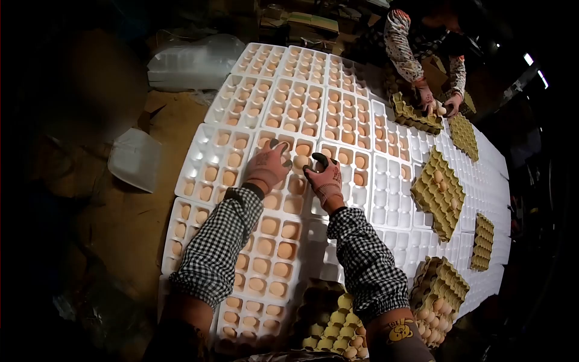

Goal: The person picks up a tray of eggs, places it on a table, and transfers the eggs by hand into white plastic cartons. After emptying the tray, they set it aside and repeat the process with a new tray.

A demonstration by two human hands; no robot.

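I'm standing in what looks like an egg-packing workshop. White foam trays (389, 199) run side by side in rows, a great many of their pockets filled with eggs (301, 161), while pulp trays (464, 137) lie on top. Across from me a co-worker (401, 48) in patterned sleeves handles eggs too. Clear plastic packaging (193, 65) sits beyond the rows, flat stacked material (310, 23) at the back, all in dim light.

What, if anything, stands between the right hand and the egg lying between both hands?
Nothing visible does. The right hand is close beside the egg, though whether they touch is hard to tell; the left hand is on the egg's other side, out of the way.
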